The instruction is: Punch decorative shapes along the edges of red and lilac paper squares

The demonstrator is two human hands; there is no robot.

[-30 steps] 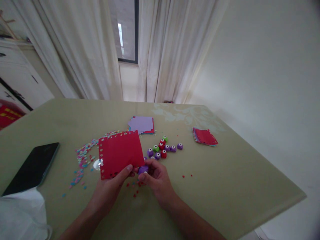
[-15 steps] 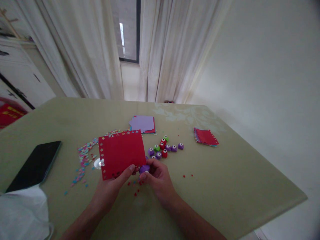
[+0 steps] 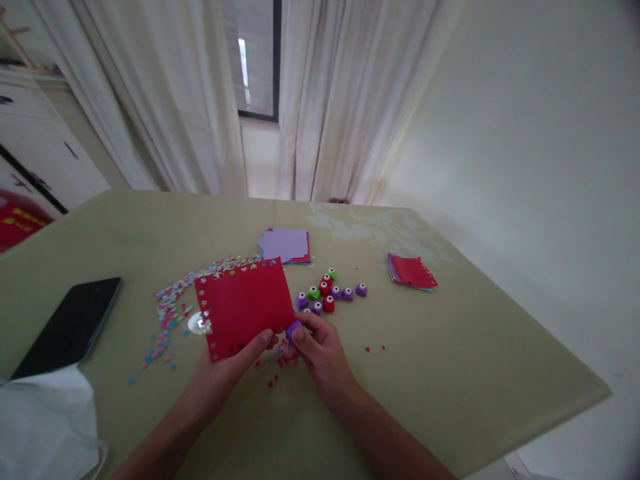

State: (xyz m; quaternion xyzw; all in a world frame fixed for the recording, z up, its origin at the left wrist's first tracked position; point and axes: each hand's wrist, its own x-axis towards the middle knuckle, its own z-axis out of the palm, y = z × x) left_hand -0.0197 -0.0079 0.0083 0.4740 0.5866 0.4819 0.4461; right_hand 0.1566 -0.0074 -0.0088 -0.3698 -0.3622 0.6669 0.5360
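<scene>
A red sheet of paper [image 3: 245, 303] with small shapes punched along its left and top edges is held up over the table, tilted. My left hand [image 3: 225, 373] pinches its lower edge, thumb on top. My right hand [image 3: 320, 350] grips a purple craft punch [image 3: 293, 330] at the sheet's lower right corner; whether the paper sits in its slot I cannot tell. Small red paper cut-outs [image 3: 277, 378] lie on the table below the hands. Just beyond my right hand stand several red, green and purple punches [image 3: 329, 304].
Colourful paper confetti [image 3: 170, 293] spreads left of the sheet, near a round white object [image 3: 196, 323]. A paper stack [image 3: 285, 244] lies at the back, a punched red stack [image 3: 413, 272] at right. A black phone [image 3: 70, 327] and a white face mask [image 3: 50, 420] are at left.
The purple punch has turned and shifted slightly right in my right hand. My left hand still holds the red sheet, which has tilted a little.
</scene>
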